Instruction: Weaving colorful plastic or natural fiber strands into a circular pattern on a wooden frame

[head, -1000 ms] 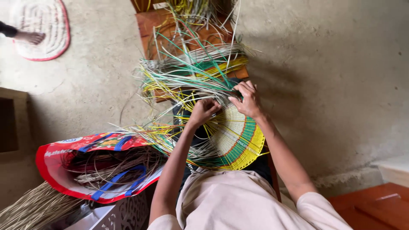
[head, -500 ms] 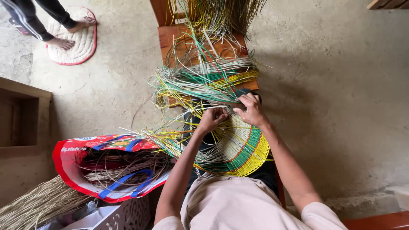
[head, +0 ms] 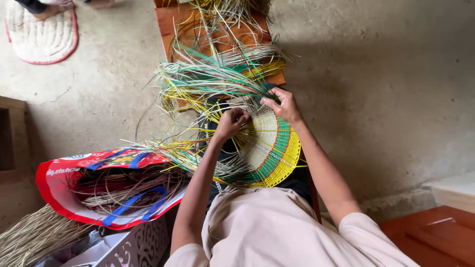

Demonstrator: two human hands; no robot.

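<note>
A round woven mat (head: 269,148) with cream middle and red, green and yellow bands rests on my lap. Long loose strands (head: 213,79) in green, yellow and pale straw fan out from its far and left edges. My left hand (head: 231,122) pinches strands at the mat's unfinished edge, fingers curled. My right hand (head: 282,105) grips green strands at the mat's top edge, just right of the left hand. Both arms reach out from my beige shirt.
A red and blue bag (head: 99,188) full of straw lies on the left, with a straw bundle (head: 29,237) beside it. A brown wooden stool (head: 173,24) stands ahead. A white rug (head: 42,34) with another person's foot (head: 49,7) is at top left. A wooden step (head: 435,237) is at the lower right.
The view has shifted slightly, and the other person's feet have moved toward the top edge. My hands stay on the mat's edge, working the strands.
</note>
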